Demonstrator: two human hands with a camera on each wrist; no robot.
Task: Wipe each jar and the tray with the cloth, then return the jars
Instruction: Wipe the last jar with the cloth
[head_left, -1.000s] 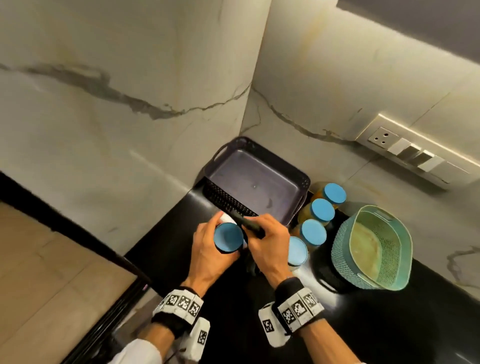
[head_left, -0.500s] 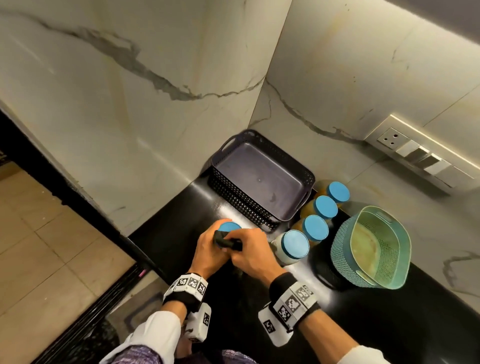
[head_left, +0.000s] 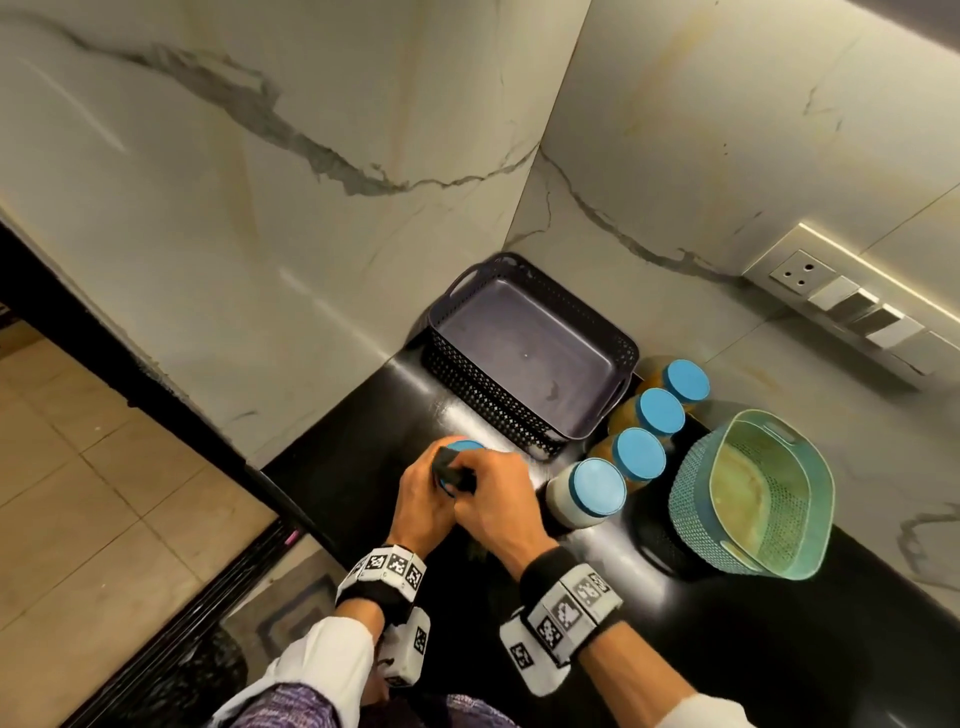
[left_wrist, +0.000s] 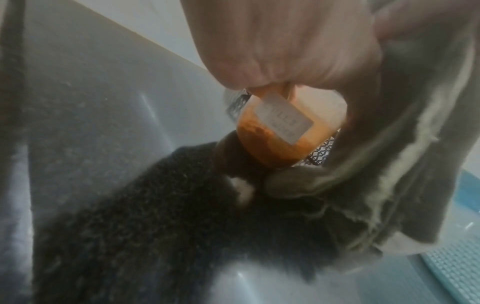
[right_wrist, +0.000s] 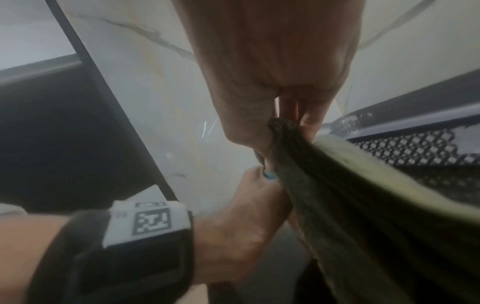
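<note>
Here, jar (left_wrist: 283, 131) inside left hand (head_left: 423, 501) fingers (left_wrist: 285, 45), cloth (right_wrist: 324, 185) alongside.

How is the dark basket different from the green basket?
The dark basket is rectangular and sits in the wall corner; the green basket is rounder and sits on the other side of the jars. The dark basket's floor looks greyish purple; the green basket's looks yellowish. Both have perforated walls, stand on the black counter and hold no jars.

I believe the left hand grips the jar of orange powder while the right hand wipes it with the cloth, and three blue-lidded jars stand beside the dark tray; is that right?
Nearly: the head view shows four blue-lidded jars beside the dark tray, not three. The left hand does grip the jar of orange powder while the right hand wipes with the cloth.
</note>
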